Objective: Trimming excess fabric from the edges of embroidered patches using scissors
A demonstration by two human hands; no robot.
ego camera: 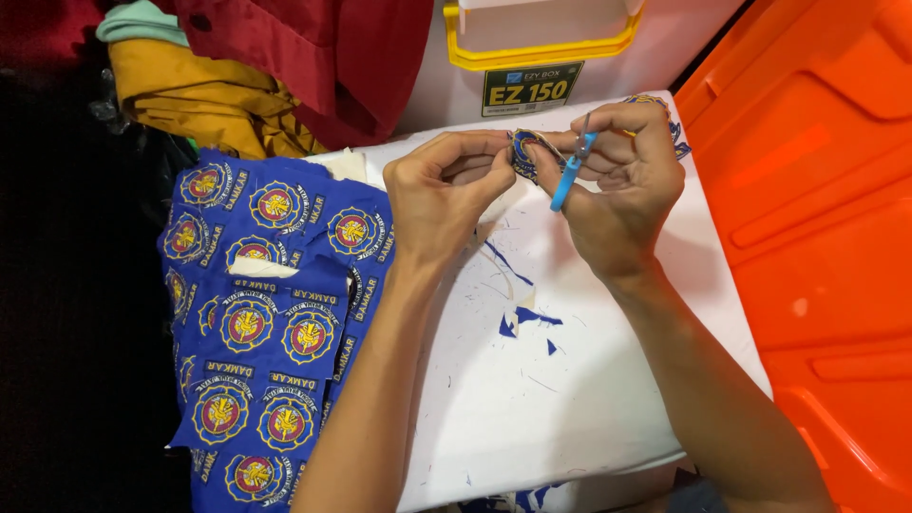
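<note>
Over the white board (570,380) | left hand (442,195) fingers pinch round patch (525,152) | right hand (622,180) fingers closed on blue snips (570,176)

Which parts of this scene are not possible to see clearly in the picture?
- Small round embroidered patch, head view: mostly covered by the left hand and right hand.
- Blue-handled thread snips: blades hidden by the right hand's fingers; whether they are cutting is unclear.
- Blue fabric sheet of round emblems: cut off by the bottom edge.
- Orange plastic crate: cut off at right.
</note>
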